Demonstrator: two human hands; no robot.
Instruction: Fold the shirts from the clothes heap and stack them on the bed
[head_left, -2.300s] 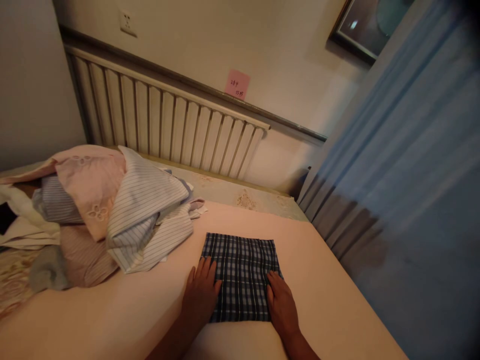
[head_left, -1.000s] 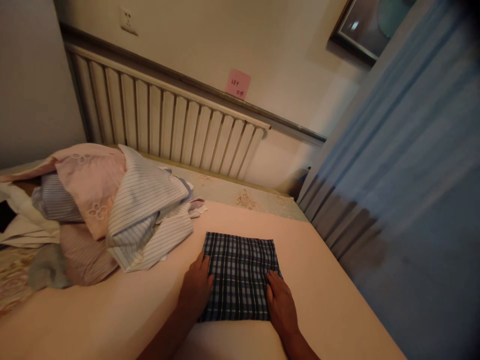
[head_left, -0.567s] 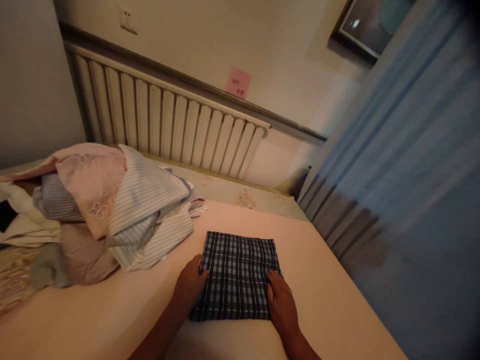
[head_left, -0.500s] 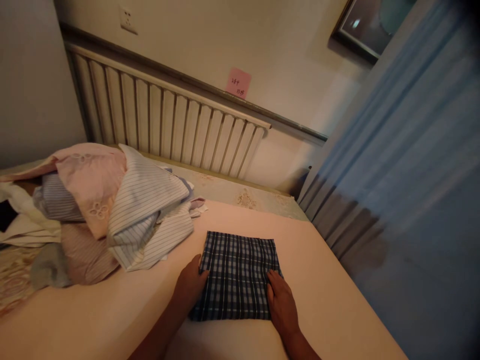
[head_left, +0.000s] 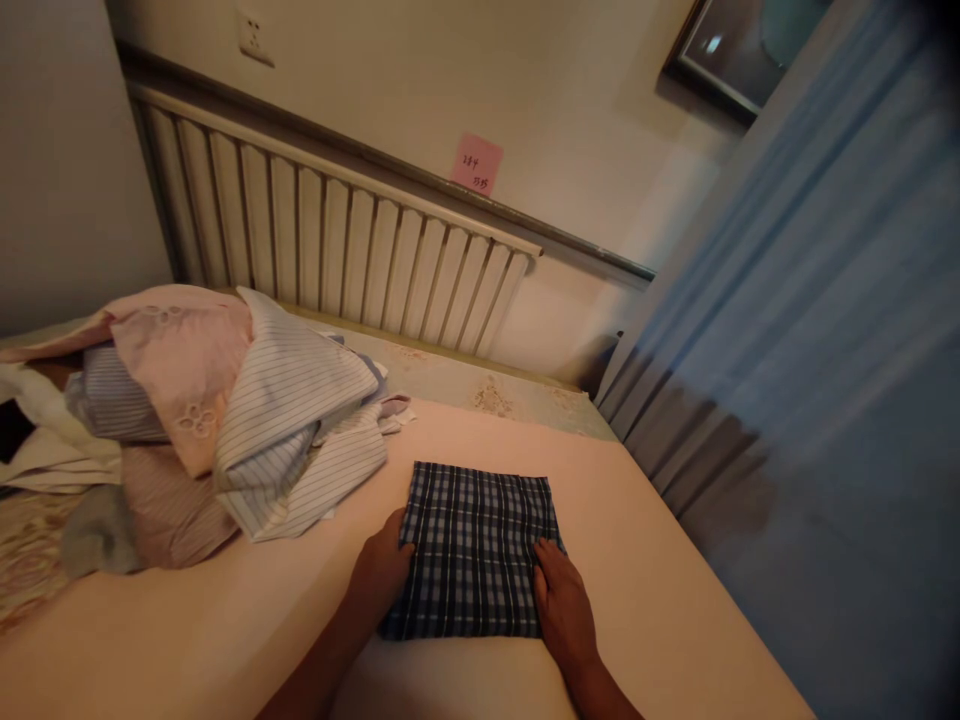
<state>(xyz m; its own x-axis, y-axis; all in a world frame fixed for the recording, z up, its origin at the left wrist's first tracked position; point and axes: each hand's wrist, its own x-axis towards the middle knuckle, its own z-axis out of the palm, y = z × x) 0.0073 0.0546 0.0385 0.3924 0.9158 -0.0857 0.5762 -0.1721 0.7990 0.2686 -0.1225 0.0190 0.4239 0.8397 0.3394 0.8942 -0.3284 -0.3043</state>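
A folded dark blue and grey plaid cloth (head_left: 476,560) lies nearly square on the pale pink bed surface. My left hand (head_left: 382,560) is at its left edge, the thumb on top of the fabric and the other fingers along the side, partly hidden. At the opposite edge my right hand (head_left: 564,605) grips the cloth, fingertips on its upper face. Both hands are closed at the sides; faint creases run across the fabric between them.
A loose heap of clothes sits on the left, with a striped shirt (head_left: 300,400) and a pink embroidered garment (head_left: 187,370). Behind the bed stands a radiator (head_left: 337,230). A blue curtain (head_left: 795,380) hangs along the right side.
Almost nothing differs. My left hand has shifted very slightly left at the cloth's edge; the cloth and my right hand stay in place.
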